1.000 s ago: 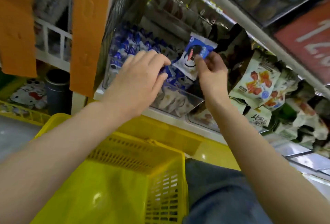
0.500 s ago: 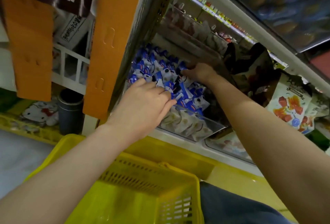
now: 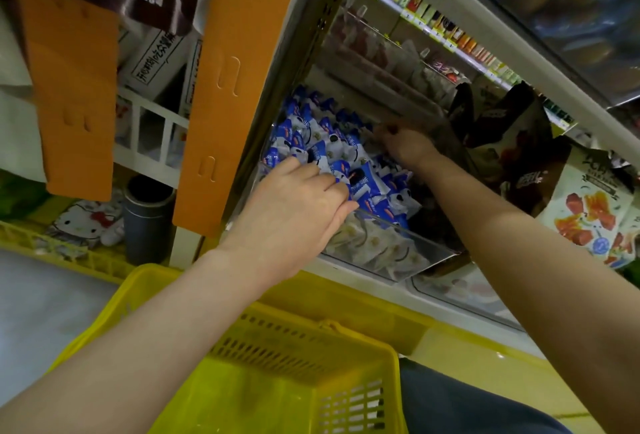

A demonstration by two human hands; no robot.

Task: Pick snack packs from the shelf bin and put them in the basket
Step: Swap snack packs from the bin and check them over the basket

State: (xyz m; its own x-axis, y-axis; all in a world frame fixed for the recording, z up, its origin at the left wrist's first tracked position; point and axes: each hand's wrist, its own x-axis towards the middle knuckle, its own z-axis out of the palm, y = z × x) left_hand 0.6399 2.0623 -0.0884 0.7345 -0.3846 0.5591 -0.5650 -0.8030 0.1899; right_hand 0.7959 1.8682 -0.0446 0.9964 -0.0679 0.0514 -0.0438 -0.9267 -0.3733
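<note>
Several blue-and-white snack packs (image 3: pixel 313 142) fill a clear plastic shelf bin (image 3: pixel 391 250). My left hand (image 3: pixel 294 208) lies palm down on the packs at the bin's front edge. Its fingers curl onto them and the thumb is hidden. My right hand (image 3: pixel 405 146) reaches deep into the back right of the bin, fingers bent down among the packs; I cannot see what they hold. The yellow basket (image 3: pixel 311 333) sits below both arms, right under the shelf. I see only its perforated wall and part of its floor.
An orange upright (image 3: pixel 221 87) borders the bin on the left. Dark and white snack bags (image 3: pixel 585 212) hang to the right. A shelf edge with price tags (image 3: pixel 450 35) runs overhead. A dark cylinder (image 3: pixel 147 219) and a low yellow crate (image 3: pixel 52 243) sit at floor level to the left.
One second ago my right hand held a blue-and-white pack up above the bin; since then it has gone down into the back of the bin. My left hand has stayed on the front packs.
</note>
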